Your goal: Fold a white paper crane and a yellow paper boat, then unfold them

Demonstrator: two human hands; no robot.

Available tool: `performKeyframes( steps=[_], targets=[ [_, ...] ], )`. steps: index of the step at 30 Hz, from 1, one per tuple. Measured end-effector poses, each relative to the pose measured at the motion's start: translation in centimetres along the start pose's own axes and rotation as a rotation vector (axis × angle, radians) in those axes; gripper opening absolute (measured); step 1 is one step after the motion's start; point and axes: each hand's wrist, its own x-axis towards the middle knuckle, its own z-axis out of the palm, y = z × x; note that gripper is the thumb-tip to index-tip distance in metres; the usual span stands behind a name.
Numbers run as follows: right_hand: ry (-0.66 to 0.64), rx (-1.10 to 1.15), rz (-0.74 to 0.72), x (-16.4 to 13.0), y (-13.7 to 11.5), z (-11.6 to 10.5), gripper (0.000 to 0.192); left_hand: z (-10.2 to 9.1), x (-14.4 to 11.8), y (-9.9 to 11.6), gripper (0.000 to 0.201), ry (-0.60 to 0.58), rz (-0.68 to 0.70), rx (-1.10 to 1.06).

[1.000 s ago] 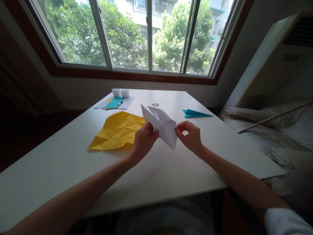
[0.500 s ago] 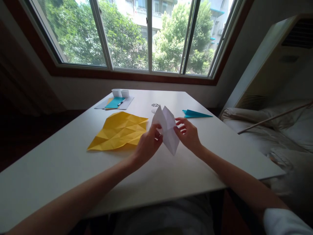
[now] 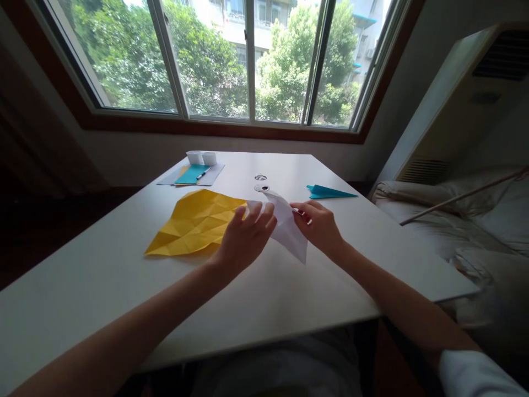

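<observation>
A sheet of white paper (image 3: 287, 223) with fold creases is partly opened out between my hands, just above the table. My right hand (image 3: 316, 223) pinches its right edge between thumb and fingers. At its left side is my left hand (image 3: 250, 234), back turned up, fingers spread and bent over the paper, with the thumb close against it. The fingers cover part of the sheet. Beside and partly behind my left hand lies a creased sheet of yellow paper (image 3: 194, 223), spread out on the table.
A folded blue paper plane (image 3: 330, 192) lies to the right on the white table (image 3: 264, 300). Two small round pieces (image 3: 261, 188) lie beyond the white paper. At the back left are white paper boxes (image 3: 201, 158), blue paper (image 3: 191, 175) and a pen (image 3: 203, 173).
The white paper was folded into a pointed, standing shape and is now opened wider and flatter. My left hand has gone from a pinch to spread fingers over its left side.
</observation>
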Motion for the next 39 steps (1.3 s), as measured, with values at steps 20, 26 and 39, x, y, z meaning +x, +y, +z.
performKeyframes(
  steps=[20, 26, 39],
  targets=[
    [-0.042, -0.071, 0.221, 1.2, 3.5, -0.6, 0.023, 1.8, -0.5, -0.3, 0.026, -0.019, 0.322, -0.073],
    [-0.150, 0.016, 0.424, 1.1, 5.7, -0.4, 0.024, 2.0, -0.3, -1.1, 0.025, -0.179, 0.306, -0.154],
    [-0.471, -0.516, 0.389, 0.2, 6.0, 0.0, 0.082, 1.6, -0.6, -1.2, 0.027, -0.659, 0.081, -0.822]
  ],
)
